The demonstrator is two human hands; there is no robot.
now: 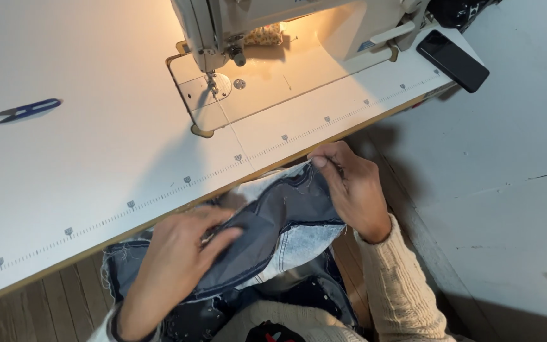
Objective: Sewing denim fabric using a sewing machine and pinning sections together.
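Below the table edge, I've got the denim patchwork piece (286, 218) stretched between hands, left hand (182, 256) pinching its near-left end, right hand (349, 183) pinching the far corner nearer the sewing machine needle (212, 85).

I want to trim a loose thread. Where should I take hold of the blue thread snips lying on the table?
Take the thread snips at the wide blue middle, where the handles bow out, pinching across them from above. They lie flat on the white table, narrow point toward the left, with bare surface on both long sides. The left hand is nearer, though it now holds the denim fabric.
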